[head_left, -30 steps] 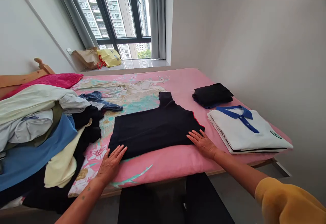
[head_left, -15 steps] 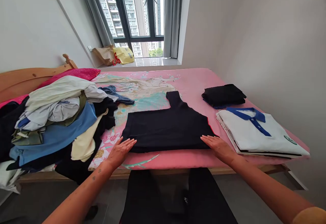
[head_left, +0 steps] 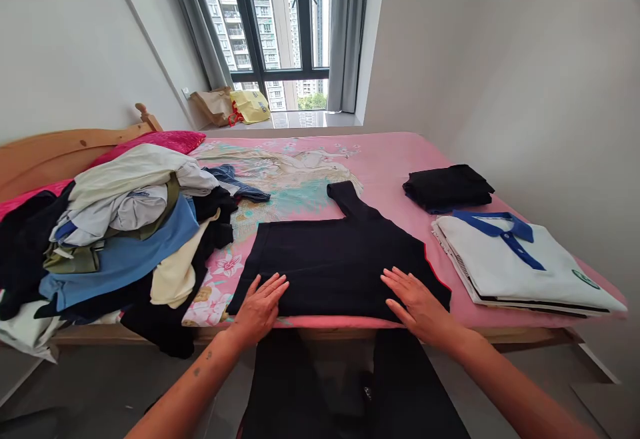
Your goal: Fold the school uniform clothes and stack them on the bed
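A black long-sleeved top lies spread on the bed, folded lengthwise, with one sleeve pointing away and red trim along its right edge. My left hand rests palm down near its lower left, fingers stretched out. Flat near the lower right of the cloth is my right hand, its fingers extended and thumb apart. Neither hand grips the fabric. The near edge of the top reaches close to the front edge of the bed.
A heap of mixed clothes covers the bed's left side. To the right lie a stack of white shirts with a blue collar and a folded black pile. Paper and yellow bags stand on the windowsill beyond the pink bedsheet.
The black top has shifted toward me and now reaches the bed's front edge. Both hands have moved inward onto the fabric, and the camera view has swung slightly left.
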A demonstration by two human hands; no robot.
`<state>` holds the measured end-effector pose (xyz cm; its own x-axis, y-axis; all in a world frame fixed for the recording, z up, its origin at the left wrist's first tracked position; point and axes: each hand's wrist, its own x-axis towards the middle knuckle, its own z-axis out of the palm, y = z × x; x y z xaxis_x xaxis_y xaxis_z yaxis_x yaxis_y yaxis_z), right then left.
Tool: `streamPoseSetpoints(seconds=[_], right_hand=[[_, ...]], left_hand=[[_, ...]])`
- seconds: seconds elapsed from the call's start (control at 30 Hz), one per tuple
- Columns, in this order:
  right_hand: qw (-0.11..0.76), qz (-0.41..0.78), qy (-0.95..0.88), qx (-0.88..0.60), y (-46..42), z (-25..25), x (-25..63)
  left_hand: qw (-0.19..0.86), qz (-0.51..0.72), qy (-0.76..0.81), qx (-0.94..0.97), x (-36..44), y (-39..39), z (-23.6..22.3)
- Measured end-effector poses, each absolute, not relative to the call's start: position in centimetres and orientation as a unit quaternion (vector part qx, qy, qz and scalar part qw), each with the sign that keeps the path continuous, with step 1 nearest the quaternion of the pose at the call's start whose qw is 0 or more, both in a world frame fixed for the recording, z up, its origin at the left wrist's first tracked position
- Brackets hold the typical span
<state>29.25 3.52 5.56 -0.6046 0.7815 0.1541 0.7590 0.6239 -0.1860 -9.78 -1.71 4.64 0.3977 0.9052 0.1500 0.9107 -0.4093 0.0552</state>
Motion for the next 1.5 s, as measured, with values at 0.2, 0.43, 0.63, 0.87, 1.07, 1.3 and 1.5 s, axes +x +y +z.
streamPoseSetpoints(seconds=[0.2, 0.43, 0.63, 0.87, 1.07, 1.3, 1.5], right_hand=[[0.101, 0.092, -0.929, -0.343, 6.5, 3.3, 20.5], [0.074, 0.099, -0.907, -0.404, 8.7, -0.8, 23.6], [0.114, 0.130, -0.913, -0.369, 10.8, 4.0, 19.6], [0.070, 0.195, -0.927, -0.314, 17.3, 1.4, 18.2], [0.038, 0.131, -0.868, -0.478, 23.9, -2.0, 24.8], [0.127, 0.093, -0.896, -0.415, 23.3, -1.7, 22.8], [0.149, 0.098, -0.905, -0.387, 22.9, -1.9, 21.9]], left_hand=[[-0.025, -0.062, -0.561, -0.825, -4.2, 1.9, 3.4], [-0.055, -0.008, -0.687, -0.725, -9.5, 1.1, 1.7], [-0.106, -0.042, -0.625, -0.772, -6.9, 5.8, 3.5], [-0.154, 0.007, -0.545, -0.824, -6.5, 12.6, 2.7], [-0.086, 0.036, -0.699, -0.709, -14.9, 15.5, 0.3], [-0.076, -0.137, -0.710, -0.687, -13.7, 18.3, 1.1], [-0.390, -0.419, -0.638, -0.515, -4.9, 27.7, 3.0]])
